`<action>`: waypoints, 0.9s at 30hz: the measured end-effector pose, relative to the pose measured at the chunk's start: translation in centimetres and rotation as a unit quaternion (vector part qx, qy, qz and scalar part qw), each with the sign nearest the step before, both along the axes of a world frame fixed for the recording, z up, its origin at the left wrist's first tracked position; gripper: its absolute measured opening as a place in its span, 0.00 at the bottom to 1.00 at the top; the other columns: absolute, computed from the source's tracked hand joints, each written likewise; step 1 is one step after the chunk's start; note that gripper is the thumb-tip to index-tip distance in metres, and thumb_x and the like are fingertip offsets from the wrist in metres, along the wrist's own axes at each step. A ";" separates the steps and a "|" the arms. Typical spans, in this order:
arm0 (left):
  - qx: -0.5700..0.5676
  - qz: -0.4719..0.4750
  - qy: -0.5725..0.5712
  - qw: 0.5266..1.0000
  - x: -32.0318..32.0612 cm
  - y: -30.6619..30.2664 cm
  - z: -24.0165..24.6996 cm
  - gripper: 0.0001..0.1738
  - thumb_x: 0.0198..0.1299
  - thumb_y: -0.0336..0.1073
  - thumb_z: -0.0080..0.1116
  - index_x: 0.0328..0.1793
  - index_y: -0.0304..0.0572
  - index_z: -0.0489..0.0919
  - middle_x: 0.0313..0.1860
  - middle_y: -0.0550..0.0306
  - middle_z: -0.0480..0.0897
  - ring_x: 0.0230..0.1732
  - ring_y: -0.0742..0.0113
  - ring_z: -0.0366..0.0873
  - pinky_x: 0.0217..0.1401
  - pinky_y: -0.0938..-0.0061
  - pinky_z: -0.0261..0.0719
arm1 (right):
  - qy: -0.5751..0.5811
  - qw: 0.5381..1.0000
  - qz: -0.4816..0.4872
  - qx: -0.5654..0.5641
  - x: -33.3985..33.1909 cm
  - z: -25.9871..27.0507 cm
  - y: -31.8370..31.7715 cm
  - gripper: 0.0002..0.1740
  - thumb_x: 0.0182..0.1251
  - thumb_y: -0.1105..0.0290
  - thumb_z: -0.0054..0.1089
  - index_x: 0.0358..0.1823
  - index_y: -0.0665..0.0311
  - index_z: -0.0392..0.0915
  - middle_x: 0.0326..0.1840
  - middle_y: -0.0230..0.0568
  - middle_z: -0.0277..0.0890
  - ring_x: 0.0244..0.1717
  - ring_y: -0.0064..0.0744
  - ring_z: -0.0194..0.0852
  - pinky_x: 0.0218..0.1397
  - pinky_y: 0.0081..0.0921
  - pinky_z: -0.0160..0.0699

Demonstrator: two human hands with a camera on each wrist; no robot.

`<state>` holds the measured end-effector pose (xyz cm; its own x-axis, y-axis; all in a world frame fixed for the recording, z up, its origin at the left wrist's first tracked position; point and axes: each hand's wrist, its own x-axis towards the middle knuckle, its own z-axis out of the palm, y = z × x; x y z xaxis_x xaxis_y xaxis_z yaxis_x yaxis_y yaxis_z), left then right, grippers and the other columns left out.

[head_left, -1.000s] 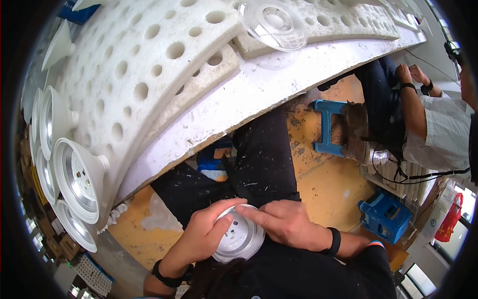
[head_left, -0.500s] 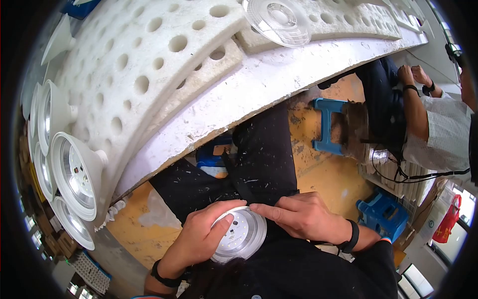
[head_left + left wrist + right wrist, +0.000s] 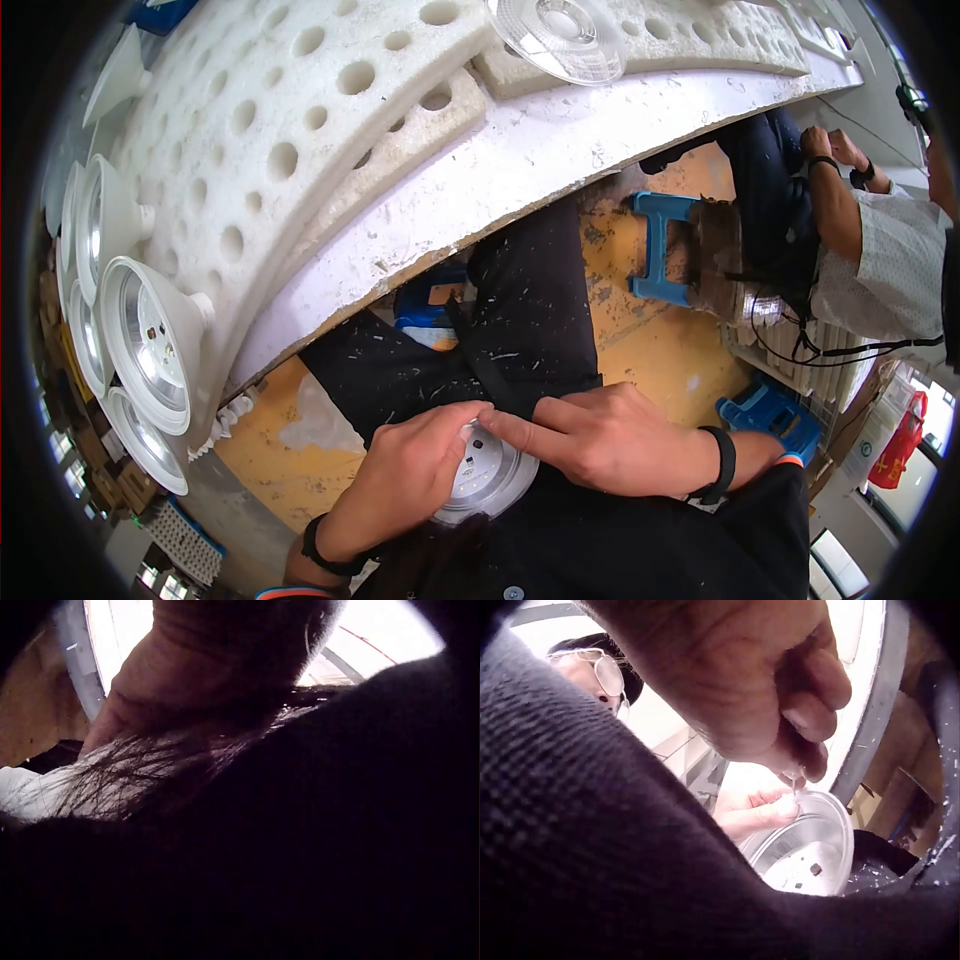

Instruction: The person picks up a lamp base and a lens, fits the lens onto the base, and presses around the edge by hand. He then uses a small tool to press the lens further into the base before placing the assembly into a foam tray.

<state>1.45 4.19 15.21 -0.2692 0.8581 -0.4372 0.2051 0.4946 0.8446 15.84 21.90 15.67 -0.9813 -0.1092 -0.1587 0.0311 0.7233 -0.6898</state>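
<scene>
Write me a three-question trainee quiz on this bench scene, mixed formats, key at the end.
1. What does the left hand grip? A) a red bag B) an LED lamp C) a foam board
2. True or false: both wrists of the person at work wear black bands.
3. Fill in: the plastic stool near the other person is ____ in colour.

Key: 1 B; 2 true; 3 blue

lamp (image 3: 492,487) | round, white rim, shiny inside | flat white plate (image 3: 476,465) at the bottom, with small dark bits and tiny pale dots | wide side up | part of rim hidden by fingers | in the left hand (image 3: 415,472), over the lap (image 3: 455,365), by the black shirt (image 3: 580,540)
</scene>
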 end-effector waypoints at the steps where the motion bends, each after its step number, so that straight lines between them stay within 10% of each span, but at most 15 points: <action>1: 0.000 -0.001 -0.005 1.000 0.0 -0.1 -0.1 0.14 0.65 0.27 0.51 0.55 0.33 0.79 0.46 0.41 0.85 0.47 0.47 0.85 0.49 0.65 0.82 | 0.027 1.000 0.012 -0.010 -0.2 -0.2 0.0 0.30 0.54 0.71 0.57 0.62 0.63 0.74 0.25 0.33 0.69 0.25 0.30 0.80 0.20 0.27 0.75; 27: 0.005 -0.014 -0.011 1.000 -0.6 0.1 -0.3 0.15 0.63 0.25 0.51 0.55 0.32 0.79 0.45 0.40 0.85 0.47 0.49 0.86 0.49 0.67 0.82 | 0.018 1.000 0.022 0.009 -0.9 0.6 0.9 0.13 0.55 0.72 0.57 0.43 0.62 0.74 0.26 0.35 0.72 0.27 0.33 0.82 0.23 0.29 0.78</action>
<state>0.85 4.29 14.94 -0.2350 0.8696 -0.4342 0.1993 0.4803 0.8542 14.93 22.85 16.23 -0.9805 -0.1504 -0.1264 -0.0258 0.7362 -0.6762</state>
